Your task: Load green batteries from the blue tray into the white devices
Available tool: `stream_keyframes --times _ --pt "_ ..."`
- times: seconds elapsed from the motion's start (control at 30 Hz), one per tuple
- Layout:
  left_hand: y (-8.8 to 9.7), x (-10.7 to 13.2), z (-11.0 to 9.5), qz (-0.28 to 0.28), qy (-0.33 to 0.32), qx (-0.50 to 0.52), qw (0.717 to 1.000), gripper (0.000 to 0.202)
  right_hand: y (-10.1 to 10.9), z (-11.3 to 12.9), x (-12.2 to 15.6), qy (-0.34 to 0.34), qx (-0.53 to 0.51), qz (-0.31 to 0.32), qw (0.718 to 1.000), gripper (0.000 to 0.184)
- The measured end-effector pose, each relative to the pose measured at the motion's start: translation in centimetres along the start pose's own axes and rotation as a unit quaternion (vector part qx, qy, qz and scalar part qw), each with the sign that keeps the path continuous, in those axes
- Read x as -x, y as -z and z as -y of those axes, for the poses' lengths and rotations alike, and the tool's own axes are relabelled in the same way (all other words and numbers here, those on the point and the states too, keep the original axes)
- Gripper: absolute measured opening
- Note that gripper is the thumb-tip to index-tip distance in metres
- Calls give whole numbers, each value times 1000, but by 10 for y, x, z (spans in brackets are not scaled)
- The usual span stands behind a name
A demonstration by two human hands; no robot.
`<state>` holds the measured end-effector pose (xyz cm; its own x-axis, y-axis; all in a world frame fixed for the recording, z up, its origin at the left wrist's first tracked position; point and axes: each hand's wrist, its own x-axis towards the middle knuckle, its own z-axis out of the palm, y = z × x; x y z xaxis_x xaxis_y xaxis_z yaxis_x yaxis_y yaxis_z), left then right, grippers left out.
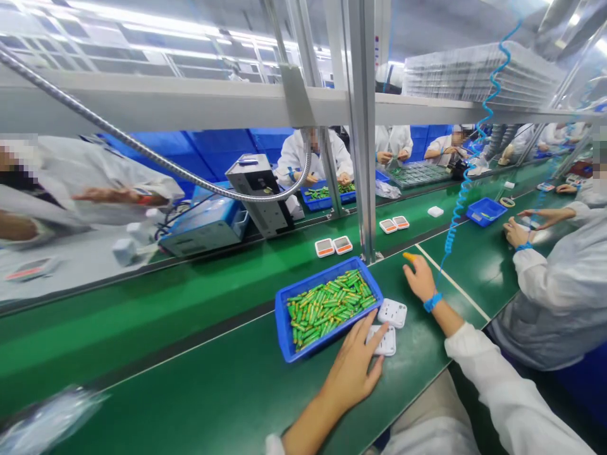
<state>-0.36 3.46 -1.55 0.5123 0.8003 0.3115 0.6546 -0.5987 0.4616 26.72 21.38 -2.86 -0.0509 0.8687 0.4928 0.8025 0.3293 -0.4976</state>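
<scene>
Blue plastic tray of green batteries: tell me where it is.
Head view, centre: the blue plastic tray sits on the green table, left of two white square devices, beyond the left hand, before the metal post.

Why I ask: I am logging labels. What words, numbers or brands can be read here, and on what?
None can be read.
Grey machine: dark panel on its front, too blurred.
White devices on the belt: screens too small.
Green batteries in the blue tray: print too small.
</scene>
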Motion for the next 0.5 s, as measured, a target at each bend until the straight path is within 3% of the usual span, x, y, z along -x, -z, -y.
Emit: stream_keyframes --times 0.13,0.23,0.4,0.5 --pt "-6 -7 -6 17 -3 -22 1000 80 1 -48 -74 -58 45 -58 996 61" --pt "-13 -6 -5 21 7 -23 1000 83 -7 -83 -114 -99 70 -88 989 62" --pt "-25 4 13 30 -7 -47 998 96 -32 -130 -171 -134 97 -109 980 63" --pt "-36 15 27 33 -26 -95 995 95 -45 -159 -208 -119 122 -106 980 66"
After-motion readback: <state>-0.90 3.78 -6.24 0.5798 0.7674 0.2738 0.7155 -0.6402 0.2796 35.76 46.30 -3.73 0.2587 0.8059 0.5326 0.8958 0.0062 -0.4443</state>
